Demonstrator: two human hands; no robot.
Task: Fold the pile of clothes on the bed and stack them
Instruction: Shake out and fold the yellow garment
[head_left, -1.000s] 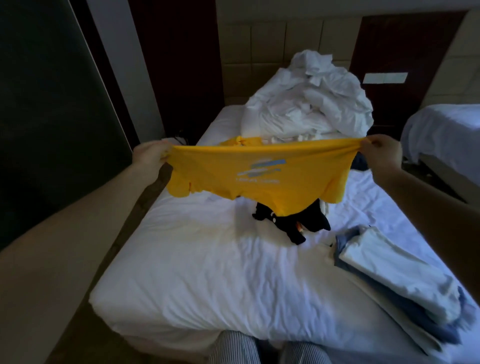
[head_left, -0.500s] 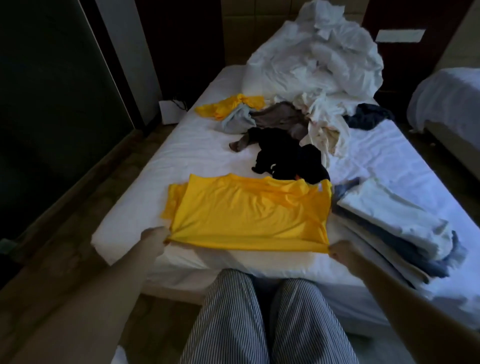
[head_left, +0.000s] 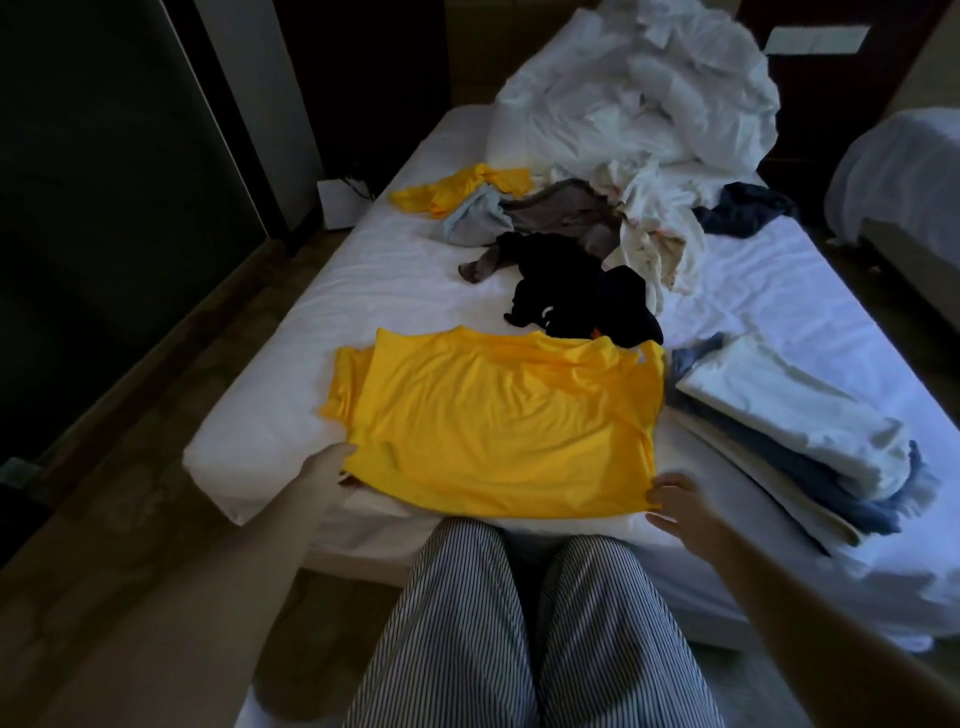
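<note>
A yellow shirt (head_left: 498, 426) lies spread flat, back side up, on the white bed (head_left: 384, 291) at its near edge. My left hand (head_left: 324, 470) holds the shirt's near left hem corner. My right hand (head_left: 680, 501) pinches the near right hem corner, slightly blurred. Behind the shirt lies the unfolded pile: a black garment (head_left: 571, 291), a grey one (head_left: 566, 213), a cream one (head_left: 654, 228), a second yellow one (head_left: 462, 189) and a dark blue one (head_left: 743, 208). A stack of folded white and blue clothes (head_left: 789, 431) sits just right of the shirt.
A bunched white duvet (head_left: 639, 93) fills the head of the bed. A second bed (head_left: 904, 171) stands at the right across a narrow gap. My legs in striped trousers (head_left: 519, 623) press against the bed's foot. Dark wall panels and floor run along the left.
The yellow shirt went from being held up in the air by both hands to lying flat on the bed. Since half a second ago it has barely shifted.
</note>
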